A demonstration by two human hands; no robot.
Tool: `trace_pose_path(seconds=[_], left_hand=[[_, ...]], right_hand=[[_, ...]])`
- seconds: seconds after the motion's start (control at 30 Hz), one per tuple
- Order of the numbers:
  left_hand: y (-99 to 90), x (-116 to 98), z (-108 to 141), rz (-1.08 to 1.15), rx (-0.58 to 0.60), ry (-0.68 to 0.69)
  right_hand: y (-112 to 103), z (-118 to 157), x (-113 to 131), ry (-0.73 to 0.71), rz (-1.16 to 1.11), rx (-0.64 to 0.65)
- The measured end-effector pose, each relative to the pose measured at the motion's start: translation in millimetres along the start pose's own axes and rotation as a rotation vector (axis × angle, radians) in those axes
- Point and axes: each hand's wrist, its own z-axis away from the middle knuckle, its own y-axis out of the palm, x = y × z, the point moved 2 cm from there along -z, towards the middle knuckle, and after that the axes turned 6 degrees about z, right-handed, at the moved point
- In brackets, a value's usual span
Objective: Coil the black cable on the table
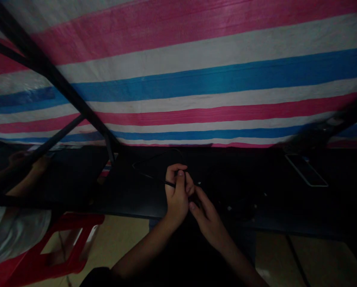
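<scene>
In the dim head view, a thin black cable (169,183) loops over the dark tabletop and runs into my left hand (180,191). The fingers of that hand are curled round it, thumb on top. Just to the right and slightly lower, my right hand (206,215) meets the left one, thumb and fingers closed together in a pinch. Something dark lies between its fingertips, perhaps part of the cable, but it is too dark to make out. The cable's ends are hidden by the hands and the gloom.
A black table (130,195) spans the front, with small pale bits scattered on it. A phone-like flat object (306,170) with a light rim lies at the right. Dark metal bars (67,93) cross at left before a striped sheet (214,83). Another person's hands (39,165) and a red stool (73,251) are at left.
</scene>
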Motion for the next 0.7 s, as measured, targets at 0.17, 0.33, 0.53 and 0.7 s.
trace_pose_path(seconds=[0.17,0.33,0.53,0.7], left_hand=[[17.3,2,-4,0.041,-0.01,0.146],[30.5,8,0,-0.024,0.018,0.315],[10.8,20,-2,-0.313,0.141,0.378],[-23.3,31,0,-0.722,0.352,0.292]], right_hand=[[-11,3,-9,0.162,-0.026,-0.071],[-16,8,0,0.234,-0.076,-0.074],[-22,11,13,0.257,0.029,0.012],[-36,-1,28,0.215,-0.165,-0.132]])
